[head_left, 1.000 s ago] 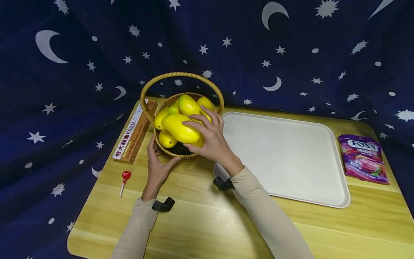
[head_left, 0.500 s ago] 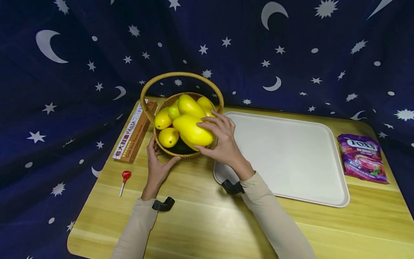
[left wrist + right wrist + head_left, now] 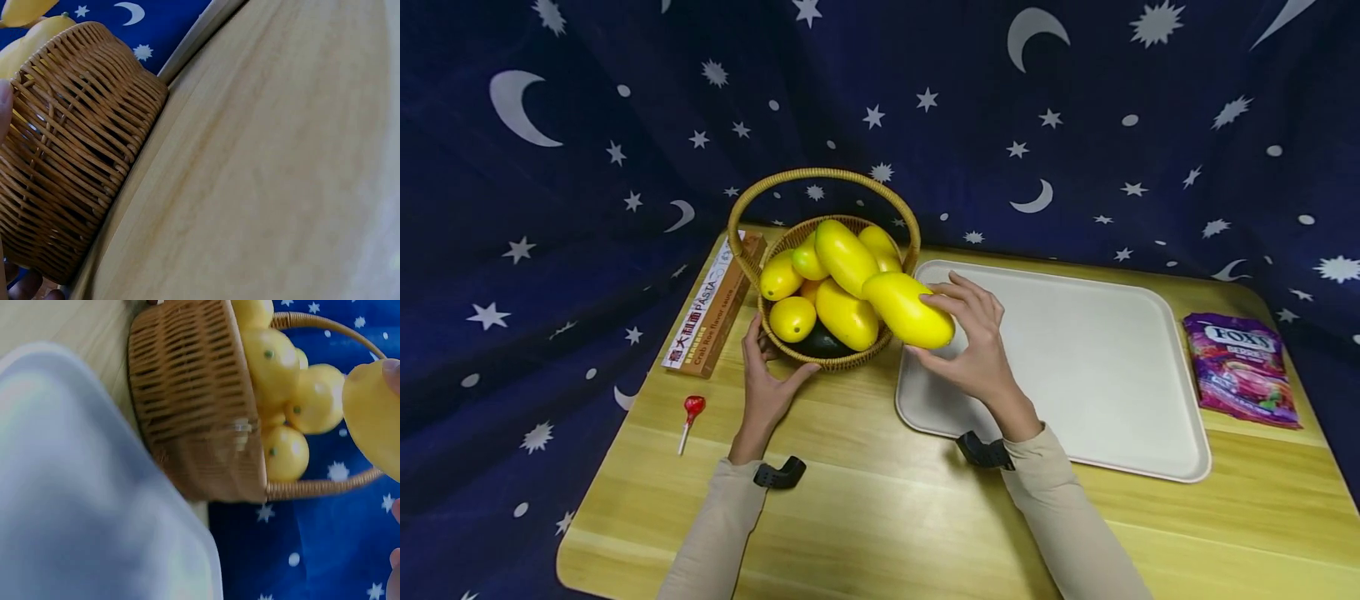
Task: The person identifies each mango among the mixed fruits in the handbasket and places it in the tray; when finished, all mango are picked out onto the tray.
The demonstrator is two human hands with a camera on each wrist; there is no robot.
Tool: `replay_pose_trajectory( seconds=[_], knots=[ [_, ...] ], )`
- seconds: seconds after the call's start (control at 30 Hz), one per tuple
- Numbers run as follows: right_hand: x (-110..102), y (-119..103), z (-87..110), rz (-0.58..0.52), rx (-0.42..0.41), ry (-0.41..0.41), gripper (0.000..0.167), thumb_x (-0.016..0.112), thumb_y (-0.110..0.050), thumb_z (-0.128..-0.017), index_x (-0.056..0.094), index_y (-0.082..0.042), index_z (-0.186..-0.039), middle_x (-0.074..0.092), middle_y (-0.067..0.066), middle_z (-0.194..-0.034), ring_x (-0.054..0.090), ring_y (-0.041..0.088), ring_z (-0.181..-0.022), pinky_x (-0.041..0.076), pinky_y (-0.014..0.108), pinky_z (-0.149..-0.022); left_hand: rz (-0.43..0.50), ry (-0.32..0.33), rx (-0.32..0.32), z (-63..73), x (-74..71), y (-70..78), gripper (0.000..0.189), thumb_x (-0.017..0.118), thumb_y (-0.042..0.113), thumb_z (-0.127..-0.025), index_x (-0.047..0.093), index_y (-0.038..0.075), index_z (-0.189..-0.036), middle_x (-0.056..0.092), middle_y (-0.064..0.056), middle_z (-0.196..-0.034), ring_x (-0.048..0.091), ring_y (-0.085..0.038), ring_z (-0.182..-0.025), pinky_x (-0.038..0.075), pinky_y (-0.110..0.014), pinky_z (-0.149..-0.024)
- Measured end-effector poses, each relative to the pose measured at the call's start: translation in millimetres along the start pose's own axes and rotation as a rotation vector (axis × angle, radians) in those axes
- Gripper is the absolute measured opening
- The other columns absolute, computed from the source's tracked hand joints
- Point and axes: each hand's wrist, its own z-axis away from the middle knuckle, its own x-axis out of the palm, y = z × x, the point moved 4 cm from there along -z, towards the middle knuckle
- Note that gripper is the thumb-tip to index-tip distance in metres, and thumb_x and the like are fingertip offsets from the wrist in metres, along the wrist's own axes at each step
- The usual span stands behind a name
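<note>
In the head view my right hand (image 3: 981, 354) holds a yellow mango (image 3: 910, 310) between thumb and fingers, in the air between the basket's right rim and the tray. The right wrist view shows part of this mango (image 3: 375, 415) at its right edge. A round wicker basket (image 3: 853, 362) with a tall arched handle stands at the back left, filled with several yellow fruits (image 3: 846, 315) and a dark one (image 3: 822, 340) low at the front. My left hand (image 3: 765, 400) grips the basket's front left side, thumb near the rim; its other fingers are partly hidden behind the wicker.
A white tray (image 3: 1075, 375) lies right of the basket. At the far right is a purple candy bag (image 3: 1242, 367). Left of the basket lies a pasta box (image 3: 711, 308), with a red lollipop (image 3: 688, 421) nearer the front. A dark star-patterned cloth (image 3: 970, 125) hangs behind the table.
My right hand has lifted the mango off the basket's pile and carried it right, past the rim toward the tray. The left hand has stayed at the basket.
</note>
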Motion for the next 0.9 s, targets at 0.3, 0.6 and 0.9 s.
replay_pose_trajectory(
  seconds=[0.3, 0.6, 0.9],
  knots=[
    [-22, 32, 24.1, 0.07, 0.119, 0.074, 0.062, 0.088, -0.018, -0.064, 0.066, -0.008, -0.12, 0.061, 0.014, -0.126, 0.044, 0.035, -0.132, 0.017, 0.049, -0.108, 0.001, -0.004, -0.019, 0.5, 1.0, 1.2, 0.107, 0.081, -0.009, -0.07, 0.015, -0.003, -0.154, 0.028, -0.031, -0.146, 0.04, -0.046, -0.12, 0.034, -0.061, -0.09],
    [-16, 71, 32.3, 0.145, 0.304, 0.068, 0.061, 0.091, -0.013, -0.065, 0.065, -0.009, -0.121, 0.06, 0.013, -0.126, 0.049, 0.032, -0.122, 0.02, 0.048, -0.103, -0.003, -0.002, -0.019, 1.6, 1.0, 0.5, 0.106, 0.081, -0.009, -0.07, 0.015, -0.003, -0.153, 0.028, -0.033, -0.144, 0.041, -0.046, -0.118, 0.034, -0.061, -0.089],
    [-6, 93, 29.0, 0.181, 0.435, 0.024, 0.062, 0.09, -0.014, -0.068, 0.062, -0.01, -0.124, 0.058, 0.012, -0.127, 0.051, 0.03, -0.122, 0.024, 0.05, -0.1, -0.005, -0.001, -0.001, 0.5, -0.3, -1.4, 0.106, 0.081, -0.009, -0.07, 0.016, -0.003, -0.153, 0.029, -0.031, -0.145, 0.042, -0.043, -0.117, 0.035, -0.059, -0.088]
  ],
)
